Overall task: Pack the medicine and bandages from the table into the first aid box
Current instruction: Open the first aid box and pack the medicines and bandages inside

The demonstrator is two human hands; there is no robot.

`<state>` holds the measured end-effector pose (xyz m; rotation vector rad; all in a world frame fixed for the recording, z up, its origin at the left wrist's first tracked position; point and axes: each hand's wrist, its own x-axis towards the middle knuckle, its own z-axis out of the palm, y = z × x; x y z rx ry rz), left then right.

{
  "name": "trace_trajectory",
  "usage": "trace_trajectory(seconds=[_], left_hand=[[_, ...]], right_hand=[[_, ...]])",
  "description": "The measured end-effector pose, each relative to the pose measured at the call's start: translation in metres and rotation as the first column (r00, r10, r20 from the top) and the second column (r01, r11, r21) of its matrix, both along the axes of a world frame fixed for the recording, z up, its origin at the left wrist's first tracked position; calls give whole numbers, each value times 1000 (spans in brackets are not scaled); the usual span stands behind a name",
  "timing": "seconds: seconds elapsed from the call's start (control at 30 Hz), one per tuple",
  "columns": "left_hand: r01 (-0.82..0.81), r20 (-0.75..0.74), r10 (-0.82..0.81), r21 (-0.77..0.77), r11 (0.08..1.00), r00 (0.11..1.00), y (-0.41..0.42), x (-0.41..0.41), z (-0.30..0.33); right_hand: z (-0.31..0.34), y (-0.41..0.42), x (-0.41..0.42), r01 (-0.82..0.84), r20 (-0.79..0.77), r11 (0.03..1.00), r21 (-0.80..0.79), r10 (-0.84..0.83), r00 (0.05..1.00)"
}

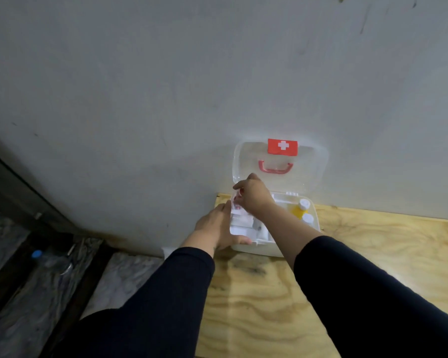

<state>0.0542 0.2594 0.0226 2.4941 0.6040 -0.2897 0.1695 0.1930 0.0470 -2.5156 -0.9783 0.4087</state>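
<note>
The first aid box [290, 244] sits on the plywood worktop [373, 267] at its far left corner, against the grey wall [166, 99], with its clear lid [313, 171] standing open and leaning on that wall; a red cross label [282, 146] and a red handle [275, 168] show on the lid. The left hand [217, 228] lies at the box's 9 o'clock side, fingers fairly straight along the wall of the box and thumb hooked over its near corner. The right hand [254, 195] reaches across above the box's far left corner, fingers curled and pinching a small white packet with red print [235, 204], just beside the left hand's fingertips. White bandage packs [243, 224] lie in the left part of the box, directly under the right forearm. At the box's 3 o'clock side stand a yellow bottle [299, 210] with a white cap and a second white-capped bottle [307, 218] touching it. Off the worktop at 8 o'clock, a bottle with a blue cap [36, 254] lies on the floor.
</note>
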Motion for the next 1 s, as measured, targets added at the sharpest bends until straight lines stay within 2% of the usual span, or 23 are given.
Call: trace_trajectory(seconds=[0.07,0.17,0.27,0.53,0.8,1.0], left_hand=[[3,0,-3,-5,1000,1000,1,0,0],[4,5,-4,9,1000,1000,0,-1,0],[1,23,-1,12,1000,1000,0,0,-1],[21,16,-22,39,999,1000,0,2,-2],[25,13,-26,37,999,1000,0,2,-2],[19,15,-19,29,999,1000,0,5,0]], right_hand=[[2,-6,0,13,-11,1000,5,-13,1000],[3,-17,-5,-44,1,996,-79,44,999],[-1,-23,-8,12,27,994,-106,-9,1000],[-9,-18,-8,115,35,992,-59,-113,993],[-5,-18,-3,85,-45,990,-113,-91,995],[-3,-26,-8,80,-38,996,-45,-81,996]])
